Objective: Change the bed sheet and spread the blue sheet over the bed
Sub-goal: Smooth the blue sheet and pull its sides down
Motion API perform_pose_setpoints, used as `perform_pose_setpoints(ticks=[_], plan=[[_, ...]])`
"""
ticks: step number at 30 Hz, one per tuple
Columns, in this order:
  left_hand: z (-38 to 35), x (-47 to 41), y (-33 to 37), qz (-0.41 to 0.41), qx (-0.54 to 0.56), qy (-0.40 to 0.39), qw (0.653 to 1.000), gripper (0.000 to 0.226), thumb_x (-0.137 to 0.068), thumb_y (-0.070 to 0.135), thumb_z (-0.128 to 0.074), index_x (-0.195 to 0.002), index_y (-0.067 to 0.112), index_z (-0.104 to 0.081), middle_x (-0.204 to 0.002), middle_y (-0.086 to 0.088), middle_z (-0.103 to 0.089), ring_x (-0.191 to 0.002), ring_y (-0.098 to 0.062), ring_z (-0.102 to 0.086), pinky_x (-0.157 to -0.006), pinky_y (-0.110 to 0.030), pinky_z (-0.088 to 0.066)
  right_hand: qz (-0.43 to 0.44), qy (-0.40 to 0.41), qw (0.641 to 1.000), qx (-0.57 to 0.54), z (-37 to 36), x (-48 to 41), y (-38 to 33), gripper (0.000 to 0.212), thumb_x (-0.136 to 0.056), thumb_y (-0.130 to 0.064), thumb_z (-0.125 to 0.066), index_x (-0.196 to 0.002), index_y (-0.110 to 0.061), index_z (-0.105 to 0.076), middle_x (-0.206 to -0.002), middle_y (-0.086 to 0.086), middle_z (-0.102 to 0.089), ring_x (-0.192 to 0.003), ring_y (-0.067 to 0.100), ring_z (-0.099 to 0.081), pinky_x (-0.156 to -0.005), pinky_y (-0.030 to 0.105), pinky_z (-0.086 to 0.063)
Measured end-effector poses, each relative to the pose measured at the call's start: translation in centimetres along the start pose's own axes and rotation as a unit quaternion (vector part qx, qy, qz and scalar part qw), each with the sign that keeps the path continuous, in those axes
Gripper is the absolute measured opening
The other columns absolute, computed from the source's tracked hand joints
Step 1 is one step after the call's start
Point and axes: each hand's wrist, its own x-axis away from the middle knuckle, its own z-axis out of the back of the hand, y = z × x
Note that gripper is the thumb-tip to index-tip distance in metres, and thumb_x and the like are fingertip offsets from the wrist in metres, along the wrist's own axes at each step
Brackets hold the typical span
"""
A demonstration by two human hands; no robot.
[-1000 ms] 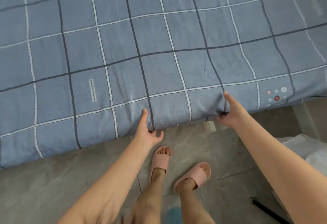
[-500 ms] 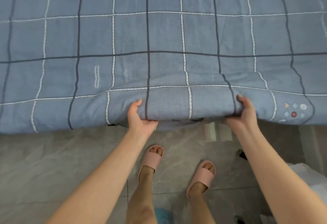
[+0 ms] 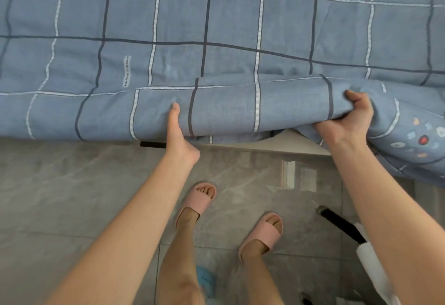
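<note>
A home bedroom: a bed [image 3: 301, 146] draped in a blue checked sheet [image 3: 216, 27], grey marbled floor tiles [image 3: 72, 196], and pink house slippers [image 3: 262, 234].

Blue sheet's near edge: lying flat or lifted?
Lifted. Left hand and right hand grip the blue sheet, its edge folded back; bed frame shows beneath.

Left hand [image 3: 179, 140]: only thumb and heel show, fingers under sheet [image 3: 216, 15] hem. Right hand [image 3: 346, 121]: thumb on top of fold, fingers tucked beneath, unseen. Sheet runs off top, left, right edges. Bed [image 3: 301, 145] covered except pale strip under lifted hem. Label [image 3: 127, 71] print too small to read. Black bar [image 3: 151, 144] at hem: right end behind left hand, can't identify. Black-and-white object [image 3: 342, 225] lower right cut by right forearm. Blue thing [image 3: 206, 280] between legs blurred, mostly hidden.
</note>
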Motion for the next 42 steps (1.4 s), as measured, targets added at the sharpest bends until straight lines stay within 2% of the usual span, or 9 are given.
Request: perform_pose_setpoints(ticks=[8, 12, 18, 21, 24, 30, 35, 38, 42], plan=[[-1.2, 1.1, -0.1, 0.057, 0.076, -0.021, 0.995, 0.044, -0.083, 0.052, -0.06, -0.111, 0.018, -0.059, -0.113, -0.012, -0.066, -0.102, -0.031, -0.062, -0.086, -0.046, -0.051, -0.029, 0.099, 0.987, 0.122, 2.2, 0.1, 0.5, 0.044, -0.058, -0.017, -0.056, -0.1, -0.024, -0.064, -0.117, -0.002, -0.068, -0.109, 0.022, -0.063, -0.093, 0.046, -0.048], [-0.9, 1.7, -0.6, 0.081, 0.065, -0.03, 0.994, 0.044, -0.084, 0.052, -0.058, -0.113, 0.019, -0.062, -0.112, -0.013, -0.068, -0.101, -0.034, -0.063, -0.081, -0.048, -0.052, -0.065, 0.138, 0.98, 0.127, 4.1, 0.7, 1.6, 0.063, -0.051, -0.017, -0.055, -0.113, -0.02, -0.065, -0.122, 0.001, -0.066, -0.115, 0.023, -0.06, -0.103, 0.045, -0.043], [-2.0, 1.0, -1.0, 0.073, 0.045, -0.019, 0.996, 0.037, -0.087, 0.045, -0.059, -0.113, 0.02, -0.065, -0.113, -0.009, -0.068, -0.104, -0.031, -0.064, -0.093, -0.048, -0.049, -0.097, 0.162, 0.976, 0.103, 3.6, 0.2, 0.9, 0.036, -0.076, -0.016, -0.059, -0.111, -0.017, -0.066, -0.114, 0.004, -0.068, -0.101, 0.024, -0.065, -0.089, 0.041, -0.052], [-3.3, 0.0, 0.3, 0.065, 0.051, -0.019, 0.996, 0.029, -0.083, 0.033, -0.057, -0.108, 0.02, -0.064, -0.119, -0.006, -0.066, -0.107, -0.029, -0.063, -0.095, -0.046, -0.048, -0.099, 0.092, 0.989, 0.066, 2.9, -0.6, 0.1, 0.058, -0.054, -0.008, -0.064, -0.111, -0.016, -0.066, -0.109, 0.005, -0.071, -0.092, 0.024, -0.07, -0.072, 0.039, -0.058], [-4.2, -0.6, 1.8, 0.035, 0.104, -0.074, 0.991, 0.021, -0.081, 0.022, -0.051, -0.1, 0.018, -0.059, -0.113, -0.006, -0.065, -0.107, -0.03, -0.062, -0.09, -0.044, -0.05, -0.088, -0.009, 0.996, 0.013, 2.9, -1.6, -0.4, 0.094, -0.033, 0.001, -0.073, -0.124, -0.011, -0.06, -0.12, 0.007, -0.066, -0.109, 0.025, -0.064, -0.093, 0.041, -0.051], [0.0, -0.9, -1.8, 0.012, 0.129, -0.127, 0.983, 0.025, -0.084, 0.02, -0.044, -0.101, 0.011, -0.059, -0.102, -0.011, -0.063, -0.106, -0.03, -0.058, -0.098, -0.042, -0.045, -0.068, -0.042, 0.997, 0.014, 7.6, -2.0, 1.1, 0.101, -0.032, -0.002, -0.076, -0.13, -0.01, -0.053, -0.134, 0.008, -0.056, -0.124, 0.028, -0.053, -0.105, 0.047, -0.039], [1.2, -0.6, -3.3, 0.006, 0.023, 0.007, 1.0, 0.017, -0.086, 0.023, -0.058, -0.102, 0.016, -0.061, -0.105, -0.006, -0.066, -0.108, -0.025, -0.06, -0.092, -0.037, -0.049, -0.021, 0.075, 0.99, 0.116, 10.3, -0.1, 2.4, 0.03, -0.08, -0.006, -0.06, -0.108, -0.016, -0.064, -0.112, 0.001, -0.069, -0.11, 0.021, -0.061, -0.098, 0.034, -0.047], [1.9, 0.0, -3.0, 0.02, -0.016, 0.039, 0.999, 0.035, -0.085, 0.028, -0.065, -0.118, 0.017, -0.058, -0.112, -0.004, -0.065, -0.111, -0.021, -0.059, -0.095, -0.033, -0.046, 0.01, 0.149, 0.978, 0.147, 10.7, 1.2, 2.1, 0.008, -0.089, -0.014, -0.062, -0.094, -0.019, -0.064, -0.085, -0.008, -0.073, -0.088, 0.009, -0.066, -0.067, 0.02, -0.054], [2.1, 0.0, -3.4, 0.046, -0.013, 0.038, 0.998, 0.044, -0.083, 0.034, -0.069, -0.12, 0.018, -0.052, -0.107, -0.003, -0.062, -0.11, -0.02, -0.055, -0.103, -0.041, -0.039, -0.031, 0.174, 0.984, 0.039, 10.1, 1.1, 0.8, 0.039, -0.072, -0.025, -0.076, -0.108, -0.015, -0.064, -0.106, 0.003, -0.071, -0.096, 0.018, -0.068, -0.078, 0.031, -0.056]])
